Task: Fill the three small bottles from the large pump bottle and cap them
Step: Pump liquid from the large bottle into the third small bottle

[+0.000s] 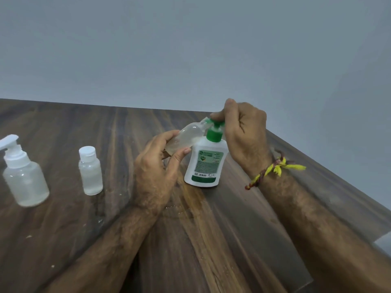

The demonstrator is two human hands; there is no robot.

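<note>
On the dark wood-grain surface (222, 240) stands a white plastic pump bottle with a green pump head and a green-and-white label (204, 163), upright, near the far right corner. The right hand (243, 132) sits on top of it, fingers curled down over the pump head; the nozzle end is largely covered by those fingers, so how far the pump is pressed cannot be told. A yellow and red braided thread (273, 169) is tied around that wrist.

The left hand (156, 166) has its grip around a small clear plastic bottle (186, 138), thumb and fingers pinching its lower body. The bottle is tilted, its open neck raised toward the green nozzle — the mouth itself is blurred and partly behind the right fingertips, and whether it touches the nozzle is unclear. Some pale liquid seems to lie inside.

Well apart to the left stands a small clear bottle with a white flip cap (90, 171), upright and capped. Farther left, near the frame's edge, is a rounder clear bottle with a white pump top (23, 176) — its pump spout is cut off by the edge. A few pale droplets or specks (175, 208) lie on the wood near the left wrist.
</note>
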